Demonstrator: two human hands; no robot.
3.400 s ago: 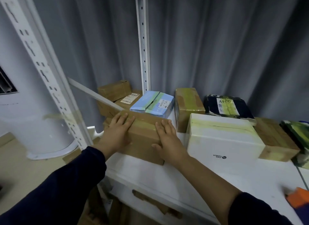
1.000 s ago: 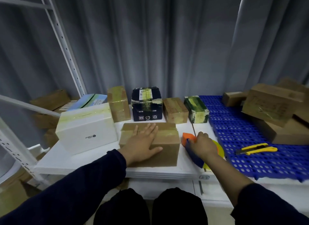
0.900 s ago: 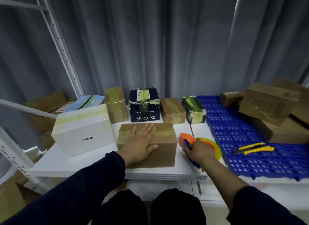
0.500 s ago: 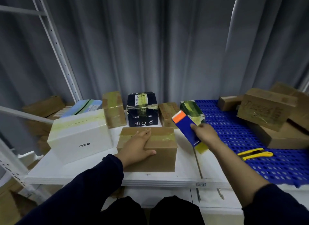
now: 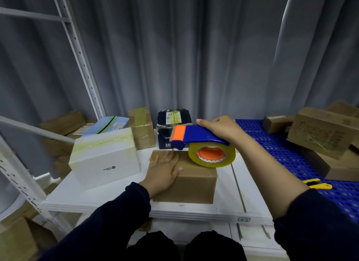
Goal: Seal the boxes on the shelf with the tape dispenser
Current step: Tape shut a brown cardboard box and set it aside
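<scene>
The left hand [image 5: 163, 171] lies flat, fingers spread, on top of the brown box [image 5: 184, 180] near the front of the white shelf [image 5: 229, 202]. The right hand [image 5: 221, 129] is wrapped around the blue tape dispenser [image 5: 196, 137], held over the box's far right corner, its yellow tape roll [image 5: 211, 155] low over the top. A white box [image 5: 104, 157] sits left; a yellow utility knife [image 5: 316, 184] lies right on the blue mat [image 5: 287, 154].

Brown box [image 5: 191, 183] under blue dispenser [image 5: 198, 137]
</scene>
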